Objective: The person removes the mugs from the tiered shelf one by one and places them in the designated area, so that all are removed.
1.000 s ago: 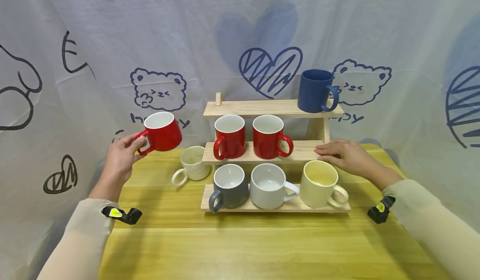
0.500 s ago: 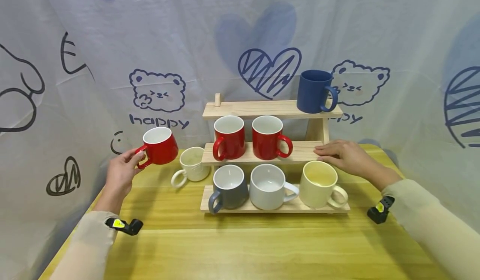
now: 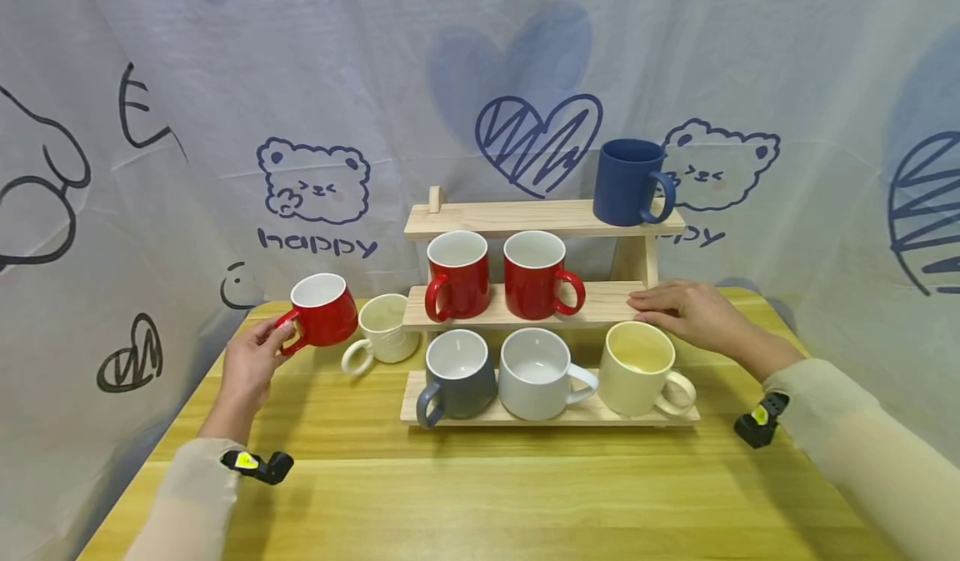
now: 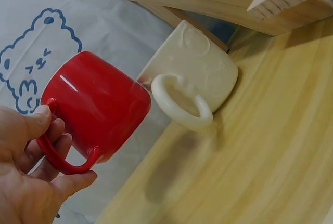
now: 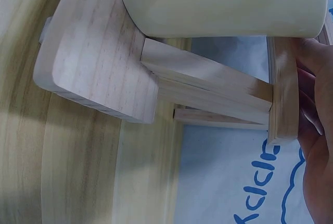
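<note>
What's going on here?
A person's left hand holds a red mug by its handle, above the table beside a cream mug. Their right hand touches the right end of the middle shelf of a wooden rack. Two more red mugs stand on that shelf, a blue mug on the top one, and a gray mug, a white mug and a yellow mug on the bottom.

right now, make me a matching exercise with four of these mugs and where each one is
1. navy mug
2. leftmost red mug
3. embossed cream mug
4. gray mug

A. on the tabletop, left of the rack
B. bottom tier, left end
C. top tier, right end
D. held by its handle in the left hand

Pairs: 1-C, 2-D, 3-A, 4-B
</note>
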{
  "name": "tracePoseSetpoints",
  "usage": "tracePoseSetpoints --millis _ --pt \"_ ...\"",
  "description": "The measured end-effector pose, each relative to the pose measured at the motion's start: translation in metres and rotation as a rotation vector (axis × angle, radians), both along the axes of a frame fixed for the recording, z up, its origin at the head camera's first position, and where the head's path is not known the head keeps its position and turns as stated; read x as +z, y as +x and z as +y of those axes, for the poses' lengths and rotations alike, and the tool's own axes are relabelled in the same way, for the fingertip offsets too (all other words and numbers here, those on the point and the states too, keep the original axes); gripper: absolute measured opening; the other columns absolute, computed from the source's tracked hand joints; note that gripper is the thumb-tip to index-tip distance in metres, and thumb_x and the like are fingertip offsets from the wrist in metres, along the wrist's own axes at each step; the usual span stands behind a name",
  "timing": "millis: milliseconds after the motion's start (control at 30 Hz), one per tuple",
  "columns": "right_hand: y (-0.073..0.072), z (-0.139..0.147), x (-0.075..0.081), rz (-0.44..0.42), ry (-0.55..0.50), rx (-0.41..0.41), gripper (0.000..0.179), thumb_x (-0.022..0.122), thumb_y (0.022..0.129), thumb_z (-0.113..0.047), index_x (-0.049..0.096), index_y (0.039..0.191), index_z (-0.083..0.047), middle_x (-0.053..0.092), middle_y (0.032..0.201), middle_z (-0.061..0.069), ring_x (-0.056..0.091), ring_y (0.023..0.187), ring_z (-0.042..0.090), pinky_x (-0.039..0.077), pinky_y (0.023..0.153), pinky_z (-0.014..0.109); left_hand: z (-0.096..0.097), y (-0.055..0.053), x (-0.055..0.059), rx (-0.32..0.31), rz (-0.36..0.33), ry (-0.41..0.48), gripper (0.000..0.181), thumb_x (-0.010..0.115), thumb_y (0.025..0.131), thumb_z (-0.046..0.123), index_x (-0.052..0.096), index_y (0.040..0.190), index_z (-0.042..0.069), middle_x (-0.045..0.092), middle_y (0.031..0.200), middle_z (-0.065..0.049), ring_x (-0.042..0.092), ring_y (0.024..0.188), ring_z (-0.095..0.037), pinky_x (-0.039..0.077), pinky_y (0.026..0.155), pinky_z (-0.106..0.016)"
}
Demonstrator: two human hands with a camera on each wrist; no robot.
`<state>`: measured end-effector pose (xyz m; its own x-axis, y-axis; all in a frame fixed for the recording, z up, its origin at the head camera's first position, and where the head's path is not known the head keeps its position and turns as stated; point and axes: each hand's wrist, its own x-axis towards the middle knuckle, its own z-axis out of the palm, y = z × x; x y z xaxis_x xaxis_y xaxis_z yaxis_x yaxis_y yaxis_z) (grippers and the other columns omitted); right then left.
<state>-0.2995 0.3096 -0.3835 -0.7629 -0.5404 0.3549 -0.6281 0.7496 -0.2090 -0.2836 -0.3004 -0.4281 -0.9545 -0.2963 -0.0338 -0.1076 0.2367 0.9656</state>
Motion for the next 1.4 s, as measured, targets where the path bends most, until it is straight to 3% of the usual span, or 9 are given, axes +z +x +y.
tracePoseSetpoints --millis 333,700,900,1067,1400 --pt "-0.001 0.000 0.000 0.030 -0.011 0.021 0.028 0.073 0.089 -0.022 0.074 0.116 -0.013 0.069 0.117 0.005 0.064 0.106 0.031 0.050 0.089 0.054 0.000 0.000 -0.016 0.009 0.002 -0.007 0.049 0.055 0.101 0.027 0.049 0.141 -0.001 0.052 0.128 -0.019 0.050 0.115 -0.029 0.051 0.087 -0.023" --pt "0.000 0.000 0.004 0.056 -0.016 0.022 0.028 0.074 0.088 -0.020 0.074 0.115 -0.012 0.070 0.116 0.005 0.064 0.105 0.031 0.050 0.088 0.054 0.005 -0.004 -0.029 0.066 -0.027 0.038 0.047 0.058 0.100 0.027 0.052 0.139 0.001 0.058 0.121 -0.012 0.047 0.111 -0.022 0.052 0.077 -0.016" --pt "-0.001 0.001 0.002 0.065 -0.020 0.024 0.028 0.075 0.087 -0.019 0.075 0.114 -0.012 0.070 0.116 0.005 0.064 0.105 0.031 0.050 0.088 0.054 0.006 -0.004 -0.034 0.051 -0.018 0.013 0.049 0.058 0.099 0.029 0.052 0.139 0.001 0.056 0.127 -0.017 0.048 0.113 -0.023 0.053 0.082 -0.021" --pt "0.000 0.001 0.002 0.062 -0.021 0.027 0.027 0.075 0.088 -0.019 0.075 0.114 -0.013 0.070 0.116 0.004 0.064 0.105 0.031 0.050 0.088 0.054 0.006 -0.002 -0.041 0.041 -0.005 0.036 0.046 0.058 0.100 0.026 0.053 0.137 -0.001 0.058 0.122 -0.013 0.050 0.110 -0.019 0.054 0.087 -0.027" --pt "0.000 0.000 -0.001 0.057 -0.018 0.031 0.028 0.074 0.088 -0.020 0.075 0.115 -0.013 0.070 0.117 0.004 0.065 0.104 0.029 0.051 0.087 0.053 0.007 -0.001 -0.050 0.029 -0.047 0.080 0.050 0.059 0.099 0.030 0.051 0.139 0.001 0.053 0.129 -0.013 0.048 0.114 -0.020 0.052 0.088 -0.024"
